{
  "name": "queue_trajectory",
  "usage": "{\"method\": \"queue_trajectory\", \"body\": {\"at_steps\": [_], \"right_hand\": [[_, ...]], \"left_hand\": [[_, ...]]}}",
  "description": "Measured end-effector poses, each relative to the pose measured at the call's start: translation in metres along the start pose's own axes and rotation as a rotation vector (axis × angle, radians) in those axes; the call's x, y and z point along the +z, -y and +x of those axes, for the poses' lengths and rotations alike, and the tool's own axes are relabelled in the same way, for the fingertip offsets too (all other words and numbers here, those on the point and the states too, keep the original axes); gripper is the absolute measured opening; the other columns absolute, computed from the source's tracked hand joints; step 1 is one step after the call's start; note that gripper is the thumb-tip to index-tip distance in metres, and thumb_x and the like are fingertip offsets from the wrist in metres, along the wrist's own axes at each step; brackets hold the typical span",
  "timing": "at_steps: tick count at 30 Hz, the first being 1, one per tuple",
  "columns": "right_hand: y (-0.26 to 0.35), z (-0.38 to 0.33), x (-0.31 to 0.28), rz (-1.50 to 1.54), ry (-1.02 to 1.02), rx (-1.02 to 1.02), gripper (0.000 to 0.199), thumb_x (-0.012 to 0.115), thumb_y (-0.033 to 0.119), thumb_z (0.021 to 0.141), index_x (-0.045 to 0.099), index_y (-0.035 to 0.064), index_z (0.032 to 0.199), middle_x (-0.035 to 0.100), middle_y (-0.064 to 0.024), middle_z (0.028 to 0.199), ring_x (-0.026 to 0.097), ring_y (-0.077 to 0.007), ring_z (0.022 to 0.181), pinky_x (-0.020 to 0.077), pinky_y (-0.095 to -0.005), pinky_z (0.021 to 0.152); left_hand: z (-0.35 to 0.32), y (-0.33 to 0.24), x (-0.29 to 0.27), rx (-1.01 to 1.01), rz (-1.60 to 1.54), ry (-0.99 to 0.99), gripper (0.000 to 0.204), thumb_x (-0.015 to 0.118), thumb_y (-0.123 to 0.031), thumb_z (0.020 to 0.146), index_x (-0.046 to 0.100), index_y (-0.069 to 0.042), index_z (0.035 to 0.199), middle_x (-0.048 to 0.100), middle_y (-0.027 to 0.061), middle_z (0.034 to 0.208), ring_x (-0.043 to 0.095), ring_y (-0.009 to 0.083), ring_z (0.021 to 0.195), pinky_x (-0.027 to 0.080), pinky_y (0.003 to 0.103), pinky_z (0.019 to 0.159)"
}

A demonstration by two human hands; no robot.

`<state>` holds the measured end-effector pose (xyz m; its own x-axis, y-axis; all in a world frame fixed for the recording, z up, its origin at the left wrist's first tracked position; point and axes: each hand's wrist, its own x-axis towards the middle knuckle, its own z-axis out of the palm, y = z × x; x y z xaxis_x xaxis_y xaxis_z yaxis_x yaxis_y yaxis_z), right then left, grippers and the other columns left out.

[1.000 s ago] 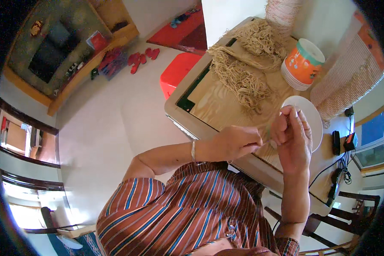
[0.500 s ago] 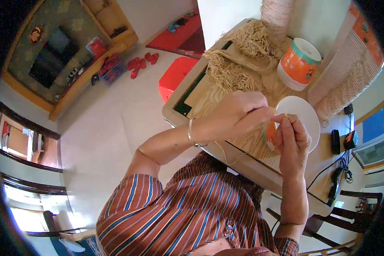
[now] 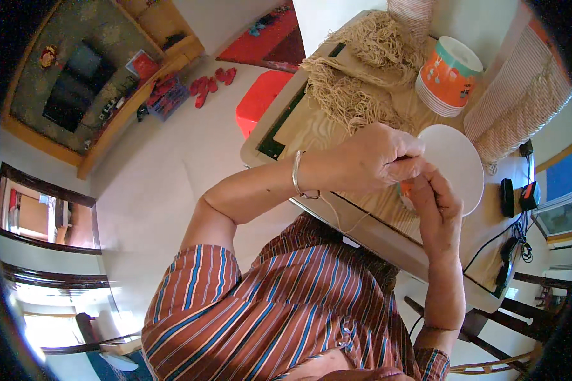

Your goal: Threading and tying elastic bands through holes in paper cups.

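Observation:
My left hand (image 3: pixel 388 155), a silver bangle on its wrist, is closed with its fingertips bunched against those of my right hand (image 3: pixel 437 197). The right thumb and fingers are pinched too. What sits between the fingertips is hidden; a thin tan strand (image 3: pixel 337 219) hangs in a loop below the left wrist, past the table edge. Just behind the fingers, a white paper bowl (image 3: pixel 457 162) with an orange outside lies tilted on the wooden tabletop. Loose tan twine (image 3: pixel 356 105) lies in tangled bundles beyond my left hand.
A stack of orange and teal paper bowls (image 3: pixel 450 76) stands at the far right of the table. Beside it are cord-wrapped pieces (image 3: pixel 521 114). Black adapters and cables (image 3: pixel 521 235) lie along the right edge. A red stool (image 3: pixel 260 101) stands left of the table.
My left hand has moved right and slightly up, meeting the right fingertips. The pale end that showed at the right fingertips is now covered. The view has shifted slightly.

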<state>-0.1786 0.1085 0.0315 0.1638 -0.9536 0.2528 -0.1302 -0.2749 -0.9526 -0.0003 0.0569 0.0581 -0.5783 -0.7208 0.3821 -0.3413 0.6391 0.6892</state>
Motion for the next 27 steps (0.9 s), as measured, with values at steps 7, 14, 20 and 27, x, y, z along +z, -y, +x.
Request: {"method": "queue_trajectory", "body": {"at_steps": [7, 14, 20, 27], "right_hand": [[0.003, 0.002, -0.001, 0.122, 0.0, 0.081, 0.008, 0.057, 0.002, 0.093, 0.056, 0.0042, 0.101, 0.059, -0.0002, 0.081, 0.053, -0.0054, 0.076, 0.0445, -0.0223, 0.066], [0.005, -0.001, -0.006, 0.06, -0.054, 0.012, 0.007, 0.06, 0.001, 0.091, 0.057, 0.0048, 0.096, 0.054, 0.0026, 0.077, 0.047, -0.0031, 0.069, 0.0392, -0.0191, 0.06], [0.004, -0.001, -0.006, 0.045, -0.102, 0.031, 0.003, 0.061, 0.003, 0.09, 0.061, 0.0041, 0.088, 0.055, 0.0025, 0.076, 0.047, -0.0045, 0.069, 0.0399, -0.0198, 0.061], [-0.002, -0.004, -0.01, 0.004, -0.055, 0.123, 0.014, 0.057, 0.013, 0.095, 0.058, 0.0028, 0.086, 0.053, 0.0003, 0.071, 0.045, -0.0071, 0.065, 0.0398, -0.0231, 0.059]], "left_hand": [[-0.002, 0.002, -0.004, 0.051, -0.137, 0.029, 0.025, 0.054, -0.025, 0.097, 0.056, -0.002, 0.086, 0.055, 0.0057, 0.069, 0.056, 0.0158, 0.064, 0.045, 0.03, 0.059], [-0.003, 0.0, -0.011, 0.035, -0.184, 0.083, 0.022, 0.053, -0.022, 0.097, 0.055, -0.002, 0.088, 0.054, 0.0045, 0.072, 0.056, 0.0144, 0.066, 0.045, 0.029, 0.06], [-0.003, 0.0, -0.016, 0.079, -0.108, 0.063, 0.017, 0.06, -0.019, 0.092, 0.061, -0.002, 0.09, 0.059, 0.0061, 0.078, 0.059, 0.016, 0.073, 0.047, 0.029, 0.066], [-0.002, -0.008, -0.021, -0.053, -0.134, 0.117, 0.01, 0.068, -0.012, 0.084, 0.067, -0.002, 0.086, 0.064, 0.0055, 0.081, 0.061, 0.0141, 0.076, 0.049, 0.028, 0.069]]}}
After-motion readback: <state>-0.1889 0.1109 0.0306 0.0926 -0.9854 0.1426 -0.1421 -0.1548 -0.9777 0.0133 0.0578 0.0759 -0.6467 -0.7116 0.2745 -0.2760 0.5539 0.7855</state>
